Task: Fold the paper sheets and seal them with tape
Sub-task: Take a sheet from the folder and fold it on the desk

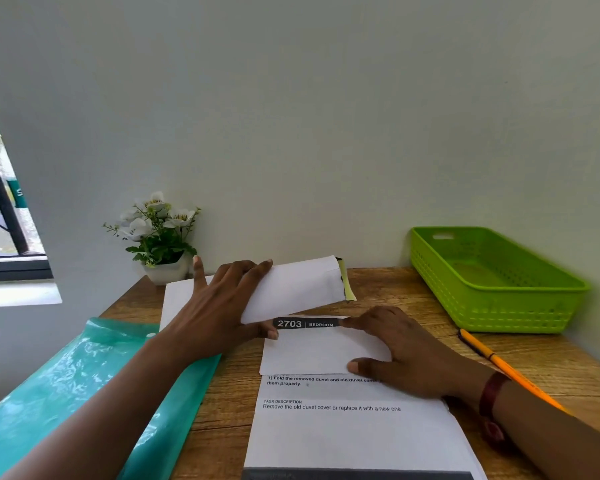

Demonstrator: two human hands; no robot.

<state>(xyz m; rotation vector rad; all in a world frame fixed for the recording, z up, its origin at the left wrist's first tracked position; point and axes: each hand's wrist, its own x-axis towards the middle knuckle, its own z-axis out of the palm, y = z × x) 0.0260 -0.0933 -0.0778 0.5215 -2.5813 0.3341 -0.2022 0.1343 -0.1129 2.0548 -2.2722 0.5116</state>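
— White paper sheet (326, 355) is creased on the wooden desk (395, 285); its raised flap is pinched by the left hand (219, 306).
— The right hand (406, 351)?
— Laid flat on it; print is partly covered.

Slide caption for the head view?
Left hand holds a folded sheet; right hand presses a printed sheet on the desk.

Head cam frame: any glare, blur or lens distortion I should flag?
Head view: soft daylight from the window at left, only faint shadows; glare patches on the teal folder; print on the sheet is sharp; left hand gripping the paper flap and right hand pressing flat are crisp; green basket slightly soft; wide-angle bowing tilts the window frame.
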